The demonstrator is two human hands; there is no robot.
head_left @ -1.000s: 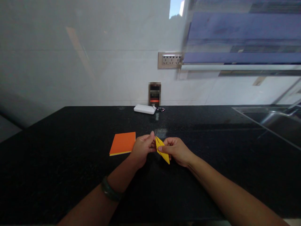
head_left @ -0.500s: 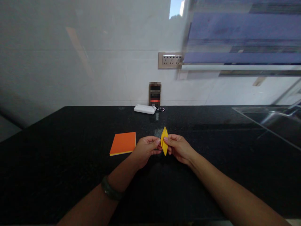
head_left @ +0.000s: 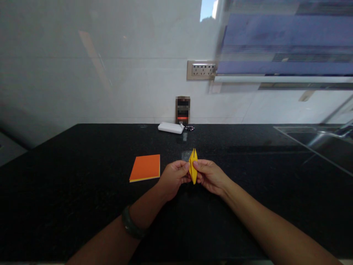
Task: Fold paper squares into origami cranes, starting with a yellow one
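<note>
The paper is between the left hand at eight o'clock and the right hand at four, over the counter. At nine, on the counter, lies the stack. At eleven lies the box, the strap at its three o'clock, the device behind, by the wall. On the wall at twelve is the socket; between two and three, the sink.

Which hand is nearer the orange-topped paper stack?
Left. The left hand is just right of the orange-topped paper stack; the right hand is farther right, gripping the yellow folded paper.
</note>
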